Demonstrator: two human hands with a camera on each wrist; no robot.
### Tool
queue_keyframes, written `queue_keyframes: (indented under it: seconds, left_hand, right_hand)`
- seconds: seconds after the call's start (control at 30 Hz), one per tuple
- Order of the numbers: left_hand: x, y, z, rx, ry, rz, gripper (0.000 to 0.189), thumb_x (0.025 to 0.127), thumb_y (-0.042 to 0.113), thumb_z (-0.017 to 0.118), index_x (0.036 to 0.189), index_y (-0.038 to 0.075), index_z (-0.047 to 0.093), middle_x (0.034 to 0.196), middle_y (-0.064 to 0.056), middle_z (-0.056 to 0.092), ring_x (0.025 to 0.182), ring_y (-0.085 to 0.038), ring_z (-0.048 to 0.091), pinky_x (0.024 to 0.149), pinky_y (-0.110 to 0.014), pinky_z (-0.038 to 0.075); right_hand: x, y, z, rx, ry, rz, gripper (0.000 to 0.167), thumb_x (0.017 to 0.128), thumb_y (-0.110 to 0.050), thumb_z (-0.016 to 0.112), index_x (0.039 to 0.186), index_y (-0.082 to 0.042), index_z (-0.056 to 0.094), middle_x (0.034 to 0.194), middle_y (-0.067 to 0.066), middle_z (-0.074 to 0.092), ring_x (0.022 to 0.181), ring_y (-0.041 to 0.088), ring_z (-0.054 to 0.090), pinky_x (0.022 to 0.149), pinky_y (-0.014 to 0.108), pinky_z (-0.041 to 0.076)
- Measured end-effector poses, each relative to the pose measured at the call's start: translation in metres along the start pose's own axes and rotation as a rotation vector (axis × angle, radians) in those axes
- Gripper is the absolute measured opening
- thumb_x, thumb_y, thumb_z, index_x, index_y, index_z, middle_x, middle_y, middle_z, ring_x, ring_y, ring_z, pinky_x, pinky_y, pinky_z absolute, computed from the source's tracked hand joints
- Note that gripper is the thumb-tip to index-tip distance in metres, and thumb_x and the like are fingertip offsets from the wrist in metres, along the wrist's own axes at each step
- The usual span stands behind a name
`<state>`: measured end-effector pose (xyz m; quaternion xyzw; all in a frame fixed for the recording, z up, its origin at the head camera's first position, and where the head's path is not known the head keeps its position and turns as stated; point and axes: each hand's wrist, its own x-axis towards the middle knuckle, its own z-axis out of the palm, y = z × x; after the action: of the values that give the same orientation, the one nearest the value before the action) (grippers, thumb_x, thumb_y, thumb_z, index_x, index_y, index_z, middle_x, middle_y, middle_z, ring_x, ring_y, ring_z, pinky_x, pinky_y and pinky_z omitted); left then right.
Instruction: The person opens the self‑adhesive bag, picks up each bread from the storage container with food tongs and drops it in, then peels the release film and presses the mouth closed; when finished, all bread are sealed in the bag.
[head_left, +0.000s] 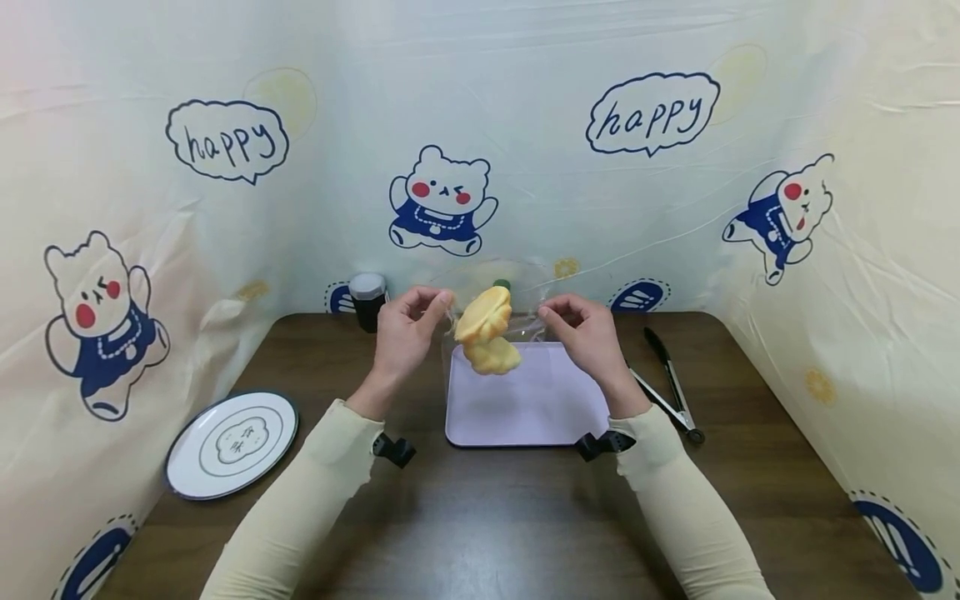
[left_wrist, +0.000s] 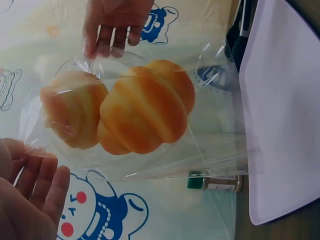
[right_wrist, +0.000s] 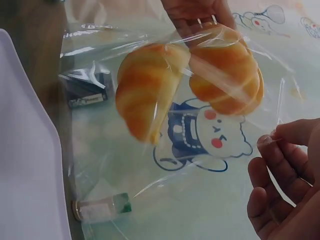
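Note:
A clear plastic bag point(left_wrist: 217, 150) hangs spread between my two hands, with shell-ridged, golden bread rolls point(head_left: 486, 317) inside it. My left hand point(head_left: 403, 337) pinches the bag's upper left edge between thumb and fingers. At the upper right edge, my right hand point(head_left: 588, 342) pinches the film the same way; in the right wrist view its thumb and forefinger meet on the plastic. The rolls lie against each other toward the bag's left side in the head view. Below and behind the bag, a flat lilac tray point(head_left: 525, 412) lies on the table.
A white plate point(head_left: 183, 467) with a dark rim lies at the left table edge. Metal tongs point(head_left: 678, 392) with black tips rest beyond my right wrist. A dark jar point(head_left: 367, 308) with a grey lid stands at the back left. Behind the bag is a small green-capped bottle point(right_wrist: 100, 209).

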<state>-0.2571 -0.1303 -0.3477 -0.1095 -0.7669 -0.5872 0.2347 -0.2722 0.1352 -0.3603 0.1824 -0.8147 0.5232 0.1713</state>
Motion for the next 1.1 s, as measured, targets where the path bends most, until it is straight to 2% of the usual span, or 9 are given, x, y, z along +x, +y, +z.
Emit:
queue_keyframes:
  seconds: [0.07,0.2,0.37,0.47,0.57,0.7,0.8,0.93,1.1]
  left_hand:
    - [0.001,-0.001,-0.001,-0.002,0.018,-0.002,0.028,0.094,0.032,0.07,0.102,0.006,0.074,0.096,-0.013,0.073,0.086,-0.026,0.068,0.071,-0.016,0.052]
    - [0.002,0.002,-0.001,-0.029,-0.007,-0.004,0.026,0.095,0.024,0.068,0.107,0.001,0.073,0.101,-0.019,0.073,0.088,-0.028,0.068,0.073,-0.014,0.052]
    - [-0.004,0.026,0.001,-0.027,-0.026,-0.023,0.024,0.096,0.017,0.067,0.11,-0.002,0.073,0.107,-0.022,0.073,0.084,-0.008,0.067,0.074,-0.013,0.052]
    - [-0.003,0.02,0.003,-0.056,-0.006,-0.028,0.025,0.095,0.02,0.069,0.11,0.001,0.074,0.107,-0.019,0.074,0.082,-0.003,0.065,0.072,-0.014,0.053]
    - [-0.001,0.005,0.008,-0.094,0.011,-0.028,0.028,0.093,0.028,0.072,0.109,0.006,0.076,0.103,-0.017,0.075,0.082,-0.008,0.067,0.072,-0.017,0.056]
    - [-0.003,0.006,0.011,-0.102,0.009,-0.036,0.03,0.09,0.035,0.074,0.108,0.01,0.077,0.098,-0.012,0.075,0.077,-0.013,0.066,0.071,-0.022,0.058]
    - [-0.005,0.005,0.013,-0.083,-0.002,-0.055,0.031,0.089,0.037,0.075,0.107,0.012,0.078,0.098,-0.01,0.076,0.078,-0.014,0.066,0.069,-0.022,0.057]
    - [-0.006,0.005,0.014,-0.055,-0.014,-0.064,0.03,0.088,0.036,0.076,0.106,0.012,0.078,0.098,-0.009,0.076,0.082,-0.014,0.067,0.069,-0.021,0.056]
    - [-0.006,0.007,0.014,-0.046,-0.03,-0.05,0.027,0.09,0.028,0.075,0.108,0.009,0.077,0.099,-0.014,0.076,0.082,-0.01,0.067,0.072,-0.018,0.054]
  right_hand:
    - [0.0,0.0,-0.001,0.001,-0.002,0.015,0.02,0.094,-0.029,0.07,0.099,-0.01,0.073,0.092,0.008,0.072,0.073,0.019,0.059,0.064,0.025,0.049]
    - [-0.001,0.0,-0.003,0.01,-0.034,0.046,0.022,0.094,-0.028,0.07,0.1,-0.007,0.071,0.094,0.011,0.069,0.077,0.019,0.058,0.068,0.027,0.05]
    - [-0.001,-0.003,-0.002,0.014,-0.077,0.062,0.02,0.094,-0.024,0.069,0.101,-0.005,0.07,0.097,0.014,0.069,0.08,0.021,0.059,0.071,0.03,0.05]
    - [-0.002,-0.003,-0.002,-0.001,-0.101,0.074,0.018,0.094,-0.023,0.069,0.101,-0.006,0.069,0.097,0.014,0.07,0.081,0.022,0.059,0.071,0.031,0.051]
    - [-0.002,-0.002,-0.002,-0.004,-0.114,0.074,0.02,0.094,-0.025,0.07,0.103,-0.008,0.068,0.098,0.012,0.069,0.082,0.023,0.061,0.072,0.033,0.052]
    - [-0.002,-0.001,-0.003,-0.003,-0.083,0.053,0.031,0.093,-0.031,0.07,0.114,-0.009,0.065,0.104,0.01,0.068,0.087,0.022,0.06,0.074,0.03,0.052]
    - [-0.002,-0.002,-0.002,-0.015,-0.028,0.031,0.037,0.093,-0.035,0.07,0.119,-0.01,0.063,0.105,0.009,0.066,0.086,0.022,0.059,0.072,0.028,0.05]
    - [-0.003,-0.006,0.0,-0.072,0.05,-0.03,0.031,0.093,-0.035,0.07,0.113,-0.012,0.067,0.1,0.006,0.067,0.083,0.019,0.057,0.068,0.027,0.047]
    - [-0.003,-0.02,0.006,-0.175,0.134,-0.228,0.021,0.092,-0.024,0.072,0.106,-0.01,0.071,0.099,0.007,0.069,0.081,0.019,0.056,0.064,0.029,0.046]
